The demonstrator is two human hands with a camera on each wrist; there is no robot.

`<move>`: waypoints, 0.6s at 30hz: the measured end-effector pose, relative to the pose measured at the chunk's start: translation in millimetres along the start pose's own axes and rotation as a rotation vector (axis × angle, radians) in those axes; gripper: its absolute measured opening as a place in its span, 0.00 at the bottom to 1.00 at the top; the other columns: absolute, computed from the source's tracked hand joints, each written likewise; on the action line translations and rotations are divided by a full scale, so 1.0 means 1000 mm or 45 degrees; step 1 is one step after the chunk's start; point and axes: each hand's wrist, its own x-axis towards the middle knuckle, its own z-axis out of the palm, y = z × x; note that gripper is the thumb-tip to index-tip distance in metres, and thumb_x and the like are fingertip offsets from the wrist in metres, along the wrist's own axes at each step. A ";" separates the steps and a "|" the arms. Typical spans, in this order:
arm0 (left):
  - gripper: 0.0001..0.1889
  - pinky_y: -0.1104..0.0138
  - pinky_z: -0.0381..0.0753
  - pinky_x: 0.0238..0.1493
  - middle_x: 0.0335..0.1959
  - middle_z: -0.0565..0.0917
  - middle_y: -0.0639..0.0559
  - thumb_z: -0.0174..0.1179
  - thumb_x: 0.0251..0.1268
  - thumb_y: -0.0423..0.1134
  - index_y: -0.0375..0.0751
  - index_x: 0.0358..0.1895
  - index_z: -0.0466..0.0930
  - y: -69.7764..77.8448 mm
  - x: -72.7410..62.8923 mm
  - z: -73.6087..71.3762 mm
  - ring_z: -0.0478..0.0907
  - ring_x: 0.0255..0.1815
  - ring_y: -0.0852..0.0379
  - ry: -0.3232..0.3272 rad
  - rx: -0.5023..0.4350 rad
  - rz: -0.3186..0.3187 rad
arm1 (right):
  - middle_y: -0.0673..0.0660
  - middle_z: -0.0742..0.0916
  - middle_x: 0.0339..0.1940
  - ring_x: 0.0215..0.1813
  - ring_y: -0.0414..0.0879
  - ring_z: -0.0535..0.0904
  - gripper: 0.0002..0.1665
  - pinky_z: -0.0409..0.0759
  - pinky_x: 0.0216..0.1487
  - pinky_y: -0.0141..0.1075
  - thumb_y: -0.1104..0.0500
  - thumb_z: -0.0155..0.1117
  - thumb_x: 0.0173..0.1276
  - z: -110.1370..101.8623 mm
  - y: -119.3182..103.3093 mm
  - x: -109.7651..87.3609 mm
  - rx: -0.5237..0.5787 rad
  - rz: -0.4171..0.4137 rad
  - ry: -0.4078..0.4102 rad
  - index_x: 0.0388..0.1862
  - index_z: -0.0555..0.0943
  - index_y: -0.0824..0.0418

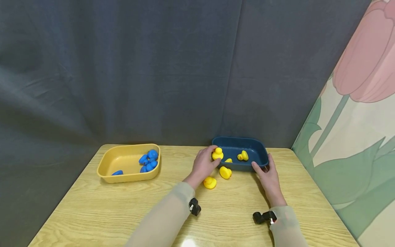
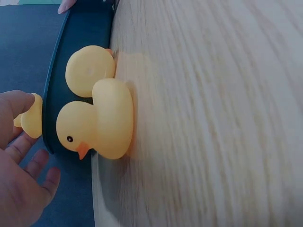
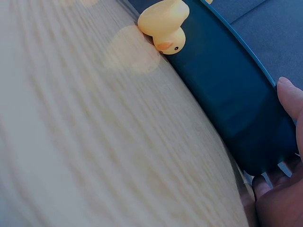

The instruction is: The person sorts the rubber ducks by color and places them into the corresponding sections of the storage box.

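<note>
My left hand (image 1: pixel 203 165) pinches a yellow rubber duck (image 1: pixel 217 154) at the left front rim of a dark blue tray (image 1: pixel 240 167). In the left wrist view, the pinched duck (image 2: pixel 32 118) shows beside the tray's rim, partly behind the fingers. My right hand (image 1: pixel 270 180) grips the tray's front right corner, thumb at the rim and fingers around the outside. Inside the tray lie one duck (image 1: pixel 243 155) and another duck (image 1: pixel 228 160), mostly hidden by the front wall. Two more sit on the table before it: a tipped duck (image 1: pixel 225 172) and an upright duck (image 1: pixel 210 183).
At the left of the wooden table (image 1: pixel 123 212) stands a yellow tray (image 1: pixel 123 178) with several blue pieces (image 1: pixel 150 161) in it, mostly at its right end. A dark curtain (image 1: pixel 154 75) hangs behind the table, and a flower-patterned panel (image 1: pixel 355 147) borders the right side.
</note>
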 end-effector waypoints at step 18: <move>0.30 0.48 0.71 0.81 0.79 0.77 0.49 0.70 0.81 0.43 0.47 0.81 0.75 -0.009 -0.007 -0.003 0.70 0.81 0.42 0.007 -0.051 -0.010 | 0.59 0.46 0.94 0.91 0.59 0.49 0.66 0.57 0.86 0.53 0.36 0.68 0.81 0.001 0.000 0.000 -0.016 0.016 -0.005 0.94 0.31 0.43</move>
